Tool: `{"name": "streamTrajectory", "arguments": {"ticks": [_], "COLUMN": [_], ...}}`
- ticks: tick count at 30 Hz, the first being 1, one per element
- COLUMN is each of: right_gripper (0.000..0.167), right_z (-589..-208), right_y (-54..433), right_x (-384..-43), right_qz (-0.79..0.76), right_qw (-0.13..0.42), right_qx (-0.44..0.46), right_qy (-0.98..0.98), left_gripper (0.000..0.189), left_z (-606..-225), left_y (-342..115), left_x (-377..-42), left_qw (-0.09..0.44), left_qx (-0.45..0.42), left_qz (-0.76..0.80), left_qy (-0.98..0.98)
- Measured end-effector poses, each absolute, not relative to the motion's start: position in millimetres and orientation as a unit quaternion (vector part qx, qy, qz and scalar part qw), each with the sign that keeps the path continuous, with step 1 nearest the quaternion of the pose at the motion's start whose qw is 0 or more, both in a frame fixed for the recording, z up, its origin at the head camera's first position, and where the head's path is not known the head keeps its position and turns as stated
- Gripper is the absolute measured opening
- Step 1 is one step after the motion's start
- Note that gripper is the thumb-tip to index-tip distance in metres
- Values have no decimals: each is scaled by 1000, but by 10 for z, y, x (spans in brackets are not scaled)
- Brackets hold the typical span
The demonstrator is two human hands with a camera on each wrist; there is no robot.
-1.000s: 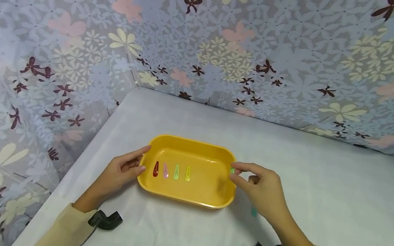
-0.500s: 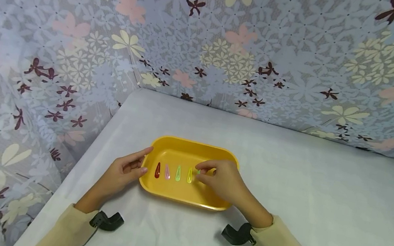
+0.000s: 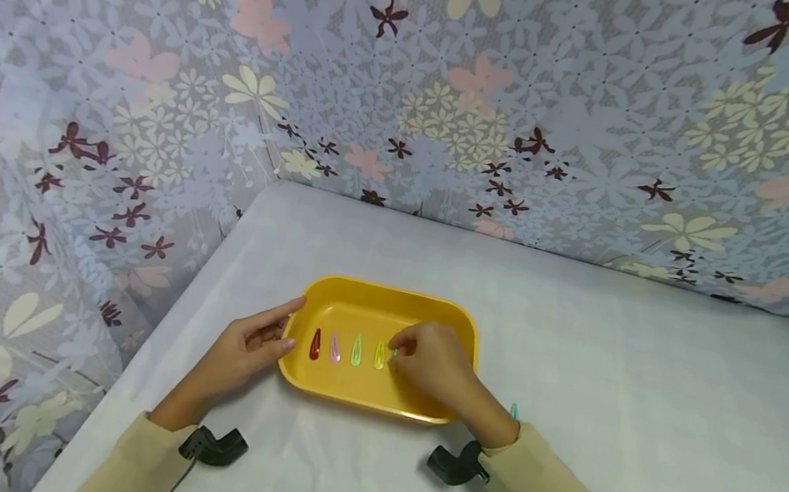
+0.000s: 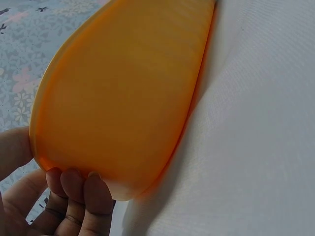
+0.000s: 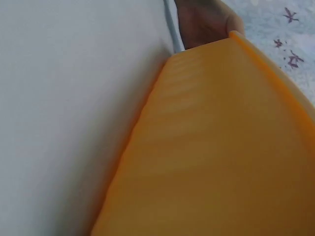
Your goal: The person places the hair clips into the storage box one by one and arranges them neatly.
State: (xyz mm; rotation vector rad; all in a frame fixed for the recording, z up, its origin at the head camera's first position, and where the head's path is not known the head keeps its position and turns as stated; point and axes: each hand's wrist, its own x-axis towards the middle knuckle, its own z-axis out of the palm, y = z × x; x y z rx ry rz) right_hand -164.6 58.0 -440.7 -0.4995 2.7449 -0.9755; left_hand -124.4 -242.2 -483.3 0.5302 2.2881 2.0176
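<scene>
A yellow tray (image 3: 343,398) lies in the head view with several snap hair clips in a row: a dark red one (image 3: 316,344), a pink one (image 3: 335,348), a light green one (image 3: 357,351) and a yellow one (image 3: 380,355). My left hand (image 3: 246,347) holds the tray's left end, fingertips against its outer wall in the left wrist view. Over the tray's right half, my right hand (image 3: 433,361) pinches a green hair clip (image 3: 394,352), mostly hidden by the fingers, just right of the yellow clip. In the right wrist view the tray wall (image 5: 206,147) blocks the right hand.
A teal hair clip (image 3: 514,411) lies on the white cloth to the right of the tray, partly hidden by the right forearm. White cloth (image 3: 645,399) covers the table. Flower-patterned fabric (image 3: 575,95) stands behind and on the left.
My right hand has moved left from the tray's right rim into the tray, carrying the green hair clip beside the yellow one. The left hand stays at the tray's left end.
</scene>
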Motion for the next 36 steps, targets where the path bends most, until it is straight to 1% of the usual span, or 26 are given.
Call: {"name": "streamTrajectory", "arguments": {"ticks": [6, 9, 11, 14, 17, 19, 21, 27, 32, 36], "right_gripper": [10, 8, 12, 16, 15, 16, 18, 23, 29, 34], "right_z": [-4419, -4382, -4290, -4092, -3908, -3847, -3829, -4003, -4313, -4556], "right_y": [599, 607, 631, 726, 891, 1031, 1184, 1681, 2070, 2272], "right_x": [-1611, -1602, -1596, -1579, -1515, -1441, -1348, -1071, -895, -804], "right_qz": [-311, -333, -361, -402, -421, -433, -445, -455, -458, -471], "right_qw": [78, 64, 48, 9, -28, -38, -35, -21, 9, 21], "right_qx": [-174, -183, -189, -198, -206, -206, -194, -115, -27, 8], "right_qy": [931, 923, 912, 894, 883, 877, 874, 883, 888, 882], "left_gripper": [57, 57, 57, 57, 57, 57, 57, 57, 57, 57], "left_z": [-4832, -4829, -4829, -4829, -4830, -4832, -4831, -4832, -4840, -4837], "left_y": [-2414, -2416, -2418, -2417, -2412, -2407, -2400, -2387, -2403, -2414], "left_x": [-1249, -1236, -1227, -1218, -1208, -1202, -1200, -1206, -1204, -1210], "left_qw": [26, 25, 24, 21, 22, 24, 26, 24, 21, 16], "left_qx": [174, 172, 171, 169, 166, 165, 164, 165, 166, 173], "left_qz": [649, 644, 640, 635, 636, 638, 639, 636, 634, 636], "left_qy": [740, 745, 749, 754, 753, 752, 751, 753, 755, 752]}}
